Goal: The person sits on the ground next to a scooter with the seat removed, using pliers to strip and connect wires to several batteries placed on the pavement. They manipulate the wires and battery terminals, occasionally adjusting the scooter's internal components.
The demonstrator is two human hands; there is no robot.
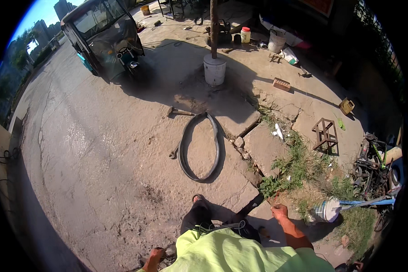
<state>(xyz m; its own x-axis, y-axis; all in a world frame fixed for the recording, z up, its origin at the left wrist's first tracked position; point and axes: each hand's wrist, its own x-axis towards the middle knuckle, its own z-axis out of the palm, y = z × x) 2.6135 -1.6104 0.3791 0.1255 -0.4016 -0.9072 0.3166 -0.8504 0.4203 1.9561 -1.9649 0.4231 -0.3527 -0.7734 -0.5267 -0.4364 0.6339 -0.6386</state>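
Note:
My right hand [279, 212] is out at my right side over the broken concrete edge, fingers curled around something thin that I cannot make out. My left hand [155, 256] hangs low at my left, loosely closed, its contents unclear. Beyond my feet a black rubber loop, like an inner tube [181, 156], lies on the concrete. A hammer-like tool [181, 113] with a handle lies at its top left, and a wrench [173, 152] sits beside its left side.
Ahead are a three-wheeled vehicle [105, 47] and a post in a white bucket [214, 72]. Rightward lie a brick [281, 84], a rusty metal stand [325, 136], weedy cracks [294, 154], a tipped white bucket [326, 211] and a scrap heap [371, 163].

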